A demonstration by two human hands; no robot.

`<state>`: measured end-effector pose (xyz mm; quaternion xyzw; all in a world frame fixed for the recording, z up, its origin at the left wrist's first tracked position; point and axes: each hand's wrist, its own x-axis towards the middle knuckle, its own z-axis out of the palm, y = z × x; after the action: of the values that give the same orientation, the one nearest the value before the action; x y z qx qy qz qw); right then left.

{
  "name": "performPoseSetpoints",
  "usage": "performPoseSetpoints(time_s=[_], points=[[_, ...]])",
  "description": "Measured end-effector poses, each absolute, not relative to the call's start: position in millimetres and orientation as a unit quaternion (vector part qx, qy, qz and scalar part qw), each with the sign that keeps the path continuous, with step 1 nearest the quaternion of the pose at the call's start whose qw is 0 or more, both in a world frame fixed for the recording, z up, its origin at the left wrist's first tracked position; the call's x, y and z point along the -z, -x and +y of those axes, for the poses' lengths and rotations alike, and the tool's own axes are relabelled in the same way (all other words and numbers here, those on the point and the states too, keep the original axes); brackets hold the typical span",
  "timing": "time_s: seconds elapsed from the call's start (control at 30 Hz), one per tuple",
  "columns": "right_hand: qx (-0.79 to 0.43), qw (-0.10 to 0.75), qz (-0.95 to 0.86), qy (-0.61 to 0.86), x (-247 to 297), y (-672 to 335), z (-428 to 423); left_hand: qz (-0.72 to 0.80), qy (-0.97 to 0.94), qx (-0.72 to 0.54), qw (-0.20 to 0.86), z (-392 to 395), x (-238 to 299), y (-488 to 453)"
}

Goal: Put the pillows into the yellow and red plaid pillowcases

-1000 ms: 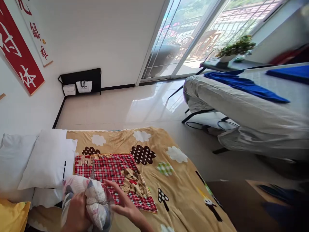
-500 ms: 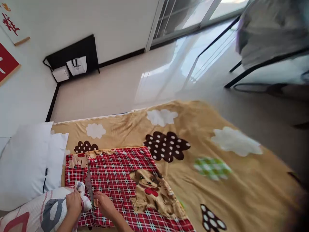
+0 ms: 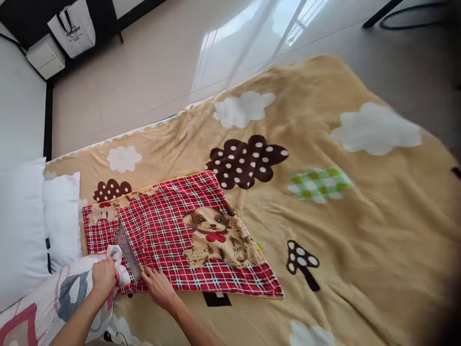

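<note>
A red plaid pillowcase (image 3: 169, 230) with a puppy print lies flat on a tan blanket (image 3: 324, 230) patterned with clouds and trees. My left hand (image 3: 103, 276) is closed on the corner of a patterned pillow (image 3: 54, 302), white with grey and red shapes, and holds that corner at the pillowcase's open end. My right hand (image 3: 156, 286) rests on the pillowcase's near edge beside the opening, fingers pressed on the cloth.
Two white pillows (image 3: 36, 226) lie at the left end of the bed. Beyond the bed is a glossy tiled floor (image 3: 162, 62). A white bag (image 3: 74, 26) and a white box (image 3: 45, 56) sit on a black shelf by the wall.
The view has tipped down from the room to the bed. The pillow went from a bundle in both hands to lying at the left, its corner brought to the pillowcase opening.
</note>
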<state>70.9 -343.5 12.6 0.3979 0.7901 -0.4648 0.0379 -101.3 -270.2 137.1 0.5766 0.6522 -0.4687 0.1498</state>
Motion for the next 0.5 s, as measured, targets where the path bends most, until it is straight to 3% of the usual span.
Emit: performPoseSetpoints(time_s=[0.17,0.27,0.33,0.4,0.5], points=[[0.464,0.044,0.792,-0.393,-16.7,-85.1,-339.1,0.637,-0.577,0.483,0.165,-262.0,-140.9,85.6],[0.502,-0.016,0.76,-0.413,-9.6,-110.1,-336.2,0.63,-0.581,0.486,0.171,-247.5,-156.6,87.1],[0.51,-0.116,0.673,-0.523,-0.5,-144.5,-339.8,0.626,-0.582,0.488,0.174,-239.6,-174.8,91.0],[0.431,-0.207,0.531,-0.7,12.1,-193.4,-349.8,0.623,-0.584,0.491,0.174,-236.0,-194.9,93.7],[0.22,-0.203,0.316,-0.9,33.5,-275.4,-369.8,0.619,-0.578,0.502,0.174,-241.3,-215.5,92.3]])
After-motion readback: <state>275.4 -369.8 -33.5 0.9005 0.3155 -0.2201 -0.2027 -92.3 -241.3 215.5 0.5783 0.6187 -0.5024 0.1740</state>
